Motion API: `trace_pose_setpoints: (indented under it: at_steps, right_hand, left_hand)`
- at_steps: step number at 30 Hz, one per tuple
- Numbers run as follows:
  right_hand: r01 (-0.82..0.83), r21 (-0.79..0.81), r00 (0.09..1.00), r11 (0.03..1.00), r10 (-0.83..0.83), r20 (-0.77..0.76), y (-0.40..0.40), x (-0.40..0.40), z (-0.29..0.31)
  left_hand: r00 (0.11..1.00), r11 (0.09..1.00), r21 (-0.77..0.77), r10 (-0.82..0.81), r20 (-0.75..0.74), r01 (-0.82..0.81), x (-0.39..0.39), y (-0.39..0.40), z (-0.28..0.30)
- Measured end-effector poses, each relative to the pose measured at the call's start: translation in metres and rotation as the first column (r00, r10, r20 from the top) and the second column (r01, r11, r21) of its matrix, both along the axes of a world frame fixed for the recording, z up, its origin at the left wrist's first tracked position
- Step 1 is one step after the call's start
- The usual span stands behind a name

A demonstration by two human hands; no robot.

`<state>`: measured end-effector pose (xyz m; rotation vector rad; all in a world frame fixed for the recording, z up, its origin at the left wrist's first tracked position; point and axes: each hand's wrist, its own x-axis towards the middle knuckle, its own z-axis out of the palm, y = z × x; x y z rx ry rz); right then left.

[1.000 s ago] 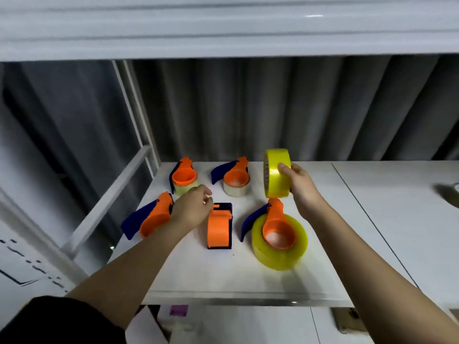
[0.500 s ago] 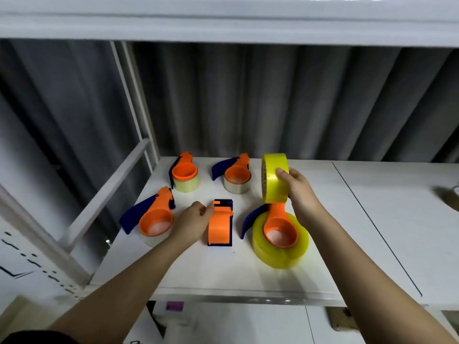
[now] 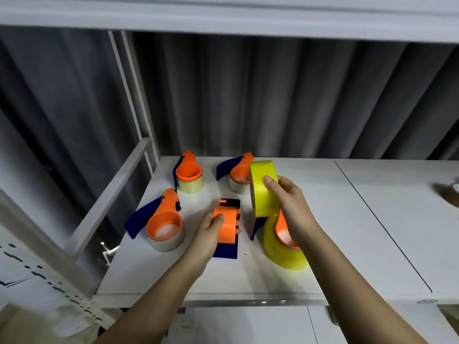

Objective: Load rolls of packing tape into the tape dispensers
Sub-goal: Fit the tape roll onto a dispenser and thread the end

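Observation:
A yellow tape roll (image 3: 262, 188) stands on edge in the air above the table, gripped by my right hand (image 3: 290, 202). My left hand (image 3: 211, 229) grips an empty orange and dark blue tape dispenser (image 3: 228, 228) that lies flat at the middle of the white table (image 3: 335, 219). Just right of it, partly behind my right hand, a loaded dispenser (image 3: 283, 240) lies on a big yellow roll.
Three more orange and blue dispensers hold pale rolls: one at the left (image 3: 162, 225), one at the back left (image 3: 188, 176), one at the back middle (image 3: 237, 173). A white shelf frame (image 3: 109, 197) borders the table's left. A shelf runs overhead.
My left hand has moved right from beside the left dispenser and closed round the empty one. My right hand has brought the yellow roll lower and nearer to it.

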<state>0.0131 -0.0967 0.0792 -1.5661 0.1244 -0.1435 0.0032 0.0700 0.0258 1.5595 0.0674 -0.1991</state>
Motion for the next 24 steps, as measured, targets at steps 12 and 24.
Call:
trace_pose_setpoints:
  at_steps: [12, 24]
  right_hand:
    - [-0.005, 0.327, 1.0, 0.945, 0.006, -0.001, 0.051, -0.012, -0.01]
    - [-0.119, 0.39, 0.991, 0.913, 0.136, -0.015, 0.056, -0.01, -0.016]
  left_hand:
    - [0.934, 0.988, 0.134, 0.03, 0.355, -0.083, -0.008, 0.006, 0.037]
    - [0.958, 0.995, 0.007, 0.09, 0.273, -0.096, -0.001, 0.011, 0.048]
